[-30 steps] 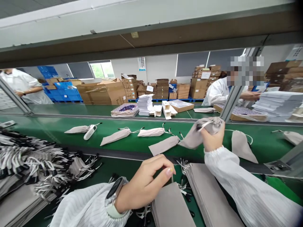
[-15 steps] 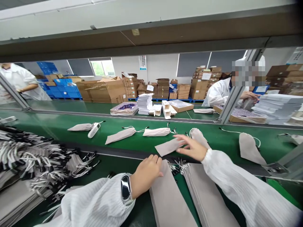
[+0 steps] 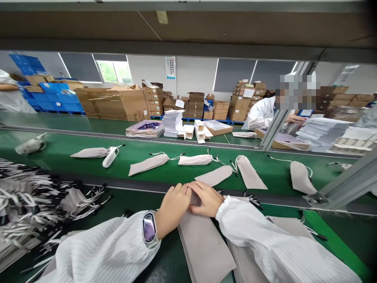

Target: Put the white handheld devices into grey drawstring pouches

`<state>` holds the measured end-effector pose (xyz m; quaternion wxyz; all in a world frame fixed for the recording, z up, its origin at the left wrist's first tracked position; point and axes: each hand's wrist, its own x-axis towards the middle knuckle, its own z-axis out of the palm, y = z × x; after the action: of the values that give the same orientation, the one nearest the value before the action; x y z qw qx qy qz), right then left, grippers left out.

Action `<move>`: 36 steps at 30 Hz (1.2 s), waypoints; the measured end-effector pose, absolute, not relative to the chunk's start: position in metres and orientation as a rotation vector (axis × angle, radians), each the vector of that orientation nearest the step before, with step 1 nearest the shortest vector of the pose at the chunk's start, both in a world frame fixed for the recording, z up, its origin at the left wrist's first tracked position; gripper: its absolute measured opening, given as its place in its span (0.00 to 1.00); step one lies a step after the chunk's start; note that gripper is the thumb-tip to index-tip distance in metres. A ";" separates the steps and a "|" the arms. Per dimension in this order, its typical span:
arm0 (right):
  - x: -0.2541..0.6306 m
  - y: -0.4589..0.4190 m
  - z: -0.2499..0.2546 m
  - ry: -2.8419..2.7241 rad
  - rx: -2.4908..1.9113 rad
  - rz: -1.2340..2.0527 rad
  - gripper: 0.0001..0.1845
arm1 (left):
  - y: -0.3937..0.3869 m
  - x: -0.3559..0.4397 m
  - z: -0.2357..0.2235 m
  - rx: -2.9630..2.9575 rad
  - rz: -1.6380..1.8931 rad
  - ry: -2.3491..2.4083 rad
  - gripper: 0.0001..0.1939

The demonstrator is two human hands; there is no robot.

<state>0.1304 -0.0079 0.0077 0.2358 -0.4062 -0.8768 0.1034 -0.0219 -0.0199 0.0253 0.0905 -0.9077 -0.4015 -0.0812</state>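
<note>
My left hand and my right hand meet at the top end of a stack of grey drawstring pouches. Fingers of both curl around the grey fabric of the top pouch, its upper edge pinched between them. My fingertips are partly hidden. A second pile of pouches lies under my right forearm. Just beyond my hands, a flat grey pouch rests on the green conveyor belt.
More pouches lie spaced along the belt, one with a white device partly out. At left is a heap of pouches with tangled cords. A metal post stands at right. Across the line, a co-worker sits by stacked white boxes.
My right hand has come back from the pouch on the belt to join my left hand at the stack. The view has shifted, and another pouch shows at the belt's left.
</note>
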 end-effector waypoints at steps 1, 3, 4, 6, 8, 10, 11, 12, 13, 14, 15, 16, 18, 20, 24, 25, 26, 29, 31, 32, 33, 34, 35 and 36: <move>0.127 -0.006 0.013 -2.407 -1.111 0.301 0.33 | -0.018 -0.023 0.025 -2.730 -0.251 -1.171 0.12; 0.121 -0.005 0.024 -2.426 -1.095 0.328 0.37 | -0.014 -0.026 0.026 -2.805 -0.273 -1.109 0.15; 0.118 -0.004 0.029 -2.441 -1.078 0.348 0.38 | -0.012 -0.027 0.026 -2.848 -0.286 -1.070 0.16; 0.115 -0.005 0.038 -2.480 -1.036 0.384 0.37 | -0.007 -0.030 0.027 -2.939 -0.310 -0.978 0.16; 0.115 -0.008 0.038 -2.523 -1.029 0.354 0.34 | 0.000 -0.032 0.027 -3.024 -0.331 -0.889 0.14; 0.120 -0.010 0.029 -2.556 -1.074 0.256 0.33 | 0.009 -0.034 0.027 -3.101 -0.344 -0.821 0.09; 0.123 -0.010 0.022 -2.550 -1.112 0.194 0.32 | 0.013 -0.035 0.027 -3.137 -0.348 -0.794 0.06; 0.126 -0.011 0.014 -2.535 -1.144 0.135 0.31 | 0.018 -0.037 0.027 -3.173 -0.352 -0.773 0.04; 0.129 -0.011 0.006 -2.504 -1.171 0.078 0.30 | 0.022 -0.038 0.027 -3.208 -0.357 -0.756 0.05; 0.131 -0.012 -0.001 -2.462 -1.190 0.028 0.27 | 0.027 -0.039 0.026 -3.242 -0.364 -0.745 0.08; 0.133 -0.013 -0.007 -2.424 -1.200 -0.010 0.24 | 0.030 -0.041 0.026 -3.274 -0.375 -0.740 0.10; 0.134 -0.014 -0.011 -2.396 -1.206 -0.032 0.20 | 0.034 -0.043 0.025 -3.304 -0.387 -0.737 0.12; 0.134 -0.015 -0.013 -2.361 -1.234 -0.013 0.15 | 0.038 -0.046 0.023 -3.356 -0.414 -0.742 0.13; 0.132 -0.016 -0.010 -2.355 -1.261 0.055 0.11 | 0.041 -0.048 0.022 -3.392 -0.431 -0.754 0.13; 0.130 -0.016 -0.003 -2.335 -1.288 0.188 0.06 | 0.042 -0.051 0.021 -3.436 -0.427 -0.759 0.16; 0.130 -0.015 -0.003 -2.323 -1.293 0.218 0.07 | 0.042 -0.051 0.021 -3.438 -0.427 -0.762 0.18; 0.130 -0.015 -0.004 -2.307 -1.298 0.247 0.08 | 0.042 -0.052 0.020 -3.436 -0.430 -0.767 0.19; 0.130 -0.013 -0.007 -2.290 -1.301 0.325 0.08 | 0.043 -0.052 0.018 -3.417 -0.434 -0.790 0.23; 0.130 -0.013 -0.008 -2.310 -1.310 0.356 0.06 | 0.042 -0.050 0.015 -3.405 -0.427 -0.791 0.23; 0.130 -0.012 -0.007 -2.324 -1.318 0.374 0.06 | 0.042 -0.049 0.014 -3.398 -0.421 -0.786 0.23; 0.131 -0.012 -0.005 -2.338 -1.323 0.404 0.08 | 0.040 -0.047 0.013 -3.389 -0.414 -0.781 0.23; 0.131 -0.011 -0.002 -2.349 -1.325 0.452 0.10 | 0.039 -0.046 0.012 -3.379 -0.405 -0.775 0.21; 0.130 -0.009 0.003 -2.355 -1.325 0.509 0.11 | 0.037 -0.044 0.012 -3.366 -0.400 -0.773 0.20; 0.129 -0.007 0.009 -2.354 -1.325 0.552 0.12 | 0.034 -0.043 0.012 -3.348 -0.399 -0.778 0.17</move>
<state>0.1290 -0.0073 0.0088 0.1912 -0.4717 -0.8380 0.1964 -0.0434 0.0343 0.0124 -0.1587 -0.9553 -0.2219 -0.1137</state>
